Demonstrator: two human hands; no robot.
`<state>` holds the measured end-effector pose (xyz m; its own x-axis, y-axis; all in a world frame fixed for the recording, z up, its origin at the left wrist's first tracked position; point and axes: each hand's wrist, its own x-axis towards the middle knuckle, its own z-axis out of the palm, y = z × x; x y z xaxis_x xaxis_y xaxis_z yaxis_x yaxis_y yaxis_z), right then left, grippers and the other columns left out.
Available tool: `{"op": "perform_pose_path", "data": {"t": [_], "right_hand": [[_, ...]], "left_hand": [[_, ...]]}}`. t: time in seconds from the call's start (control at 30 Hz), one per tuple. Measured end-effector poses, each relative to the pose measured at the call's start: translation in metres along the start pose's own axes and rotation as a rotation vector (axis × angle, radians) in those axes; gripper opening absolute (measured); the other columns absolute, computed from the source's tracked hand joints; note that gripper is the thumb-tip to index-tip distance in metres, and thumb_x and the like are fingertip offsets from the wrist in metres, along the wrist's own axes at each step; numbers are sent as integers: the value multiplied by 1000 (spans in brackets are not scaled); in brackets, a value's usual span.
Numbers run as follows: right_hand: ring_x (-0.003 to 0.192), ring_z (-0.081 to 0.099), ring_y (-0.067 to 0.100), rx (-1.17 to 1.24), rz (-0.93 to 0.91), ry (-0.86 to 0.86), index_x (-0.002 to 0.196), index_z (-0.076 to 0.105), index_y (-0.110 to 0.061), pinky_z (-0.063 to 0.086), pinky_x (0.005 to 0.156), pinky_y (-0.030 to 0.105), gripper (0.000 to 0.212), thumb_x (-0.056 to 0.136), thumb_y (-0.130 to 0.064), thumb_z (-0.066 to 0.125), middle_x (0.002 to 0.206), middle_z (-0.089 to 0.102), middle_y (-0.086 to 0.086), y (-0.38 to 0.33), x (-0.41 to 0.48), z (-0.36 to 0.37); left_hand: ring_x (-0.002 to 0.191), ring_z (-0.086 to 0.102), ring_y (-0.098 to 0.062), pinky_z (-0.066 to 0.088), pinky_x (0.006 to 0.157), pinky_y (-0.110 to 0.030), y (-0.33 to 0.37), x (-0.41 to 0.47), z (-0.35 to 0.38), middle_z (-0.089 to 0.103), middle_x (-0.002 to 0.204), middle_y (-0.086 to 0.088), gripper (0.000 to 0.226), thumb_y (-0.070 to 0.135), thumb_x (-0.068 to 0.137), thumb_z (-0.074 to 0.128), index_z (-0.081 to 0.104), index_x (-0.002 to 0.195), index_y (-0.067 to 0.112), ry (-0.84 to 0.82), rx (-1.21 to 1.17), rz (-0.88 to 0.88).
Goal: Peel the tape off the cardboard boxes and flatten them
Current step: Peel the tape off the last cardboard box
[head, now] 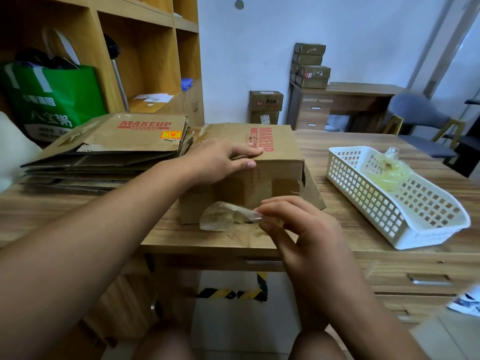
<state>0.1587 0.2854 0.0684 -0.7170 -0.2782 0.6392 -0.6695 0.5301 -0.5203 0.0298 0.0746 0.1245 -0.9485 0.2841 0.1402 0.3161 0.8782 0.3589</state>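
1. Plastic tape [226, 218], clear and crumpled, is pinched between the thumb and fingertips of the right hand [298, 229]. This hand hovers just near of the box, its wrist coming up from the near right and its other fingers loosely curled.
2. The strip's long axis runs left to right. Its free end points left, low in front of the box's near face. I cannot tell whether it still sticks to the cardboard.
3. The left hand [220, 159] reaches in from the near left on a long, straight forearm. It lies released and flat on the box's top near edge, with straight fingers pointing right and the thumb pressing the near face.
4. The cardboard box [275, 167] stands unflattened on the middle of the wooden table [363, 149]. Its red MAKEUP print runs far to near along the top, and a flap hangs open on its right side.
5. Just left of the box, touching it, lies a stack of flattened boxes [111, 152].
6. To the right, apart from the box, sits a white basket [376, 211] with its long axis running far-left to near-right. A wad of peeled tape [387, 172] rests in its far end.
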Motion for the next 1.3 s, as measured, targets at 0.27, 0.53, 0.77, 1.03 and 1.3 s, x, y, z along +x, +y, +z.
{"op": "perform_pose_path", "data": {"t": [0.27,0.53,0.77,1.03,1.3], "right_hand": [[99,67,-2,-2,79,153,128,65,-43,58,85,26,33,94,-40,64,113,70,-25,-21,51,-73],[111,51,-9,-133,156,153,142,56,-28,37,87,2,39,103,-30,56,141,50,-7,32,71,-104],[93,56,-3,-126,171,24,136,60,-22,37,86,-1,37,100,-18,62,122,53,8,45,86,-129],[84,64,35,196,46,172,100,70,-22,56,77,44,21,90,-4,71,104,73,15,26,81,-119],[77,68,21,294,-152,388,102,69,-19,59,69,38,17,95,-5,65,100,73,4,-11,94,-154]], "left_hand": [[140,40,-10,33,116,-39,-1,-4,1,43,148,28,40,61,93,54,49,133,61,38,3,55],[144,31,-5,28,114,-34,-4,-19,-5,29,142,43,40,48,98,49,43,135,63,-8,-21,107],[138,29,7,28,115,-29,-14,-33,-10,35,135,51,44,52,87,48,48,129,65,-17,-113,159],[140,27,5,27,116,-31,-13,-25,-7,37,144,39,43,50,88,48,45,125,72,0,-93,174],[129,44,-1,40,103,-27,-14,-26,-2,47,136,30,39,37,97,58,55,104,76,8,-137,108]]}}
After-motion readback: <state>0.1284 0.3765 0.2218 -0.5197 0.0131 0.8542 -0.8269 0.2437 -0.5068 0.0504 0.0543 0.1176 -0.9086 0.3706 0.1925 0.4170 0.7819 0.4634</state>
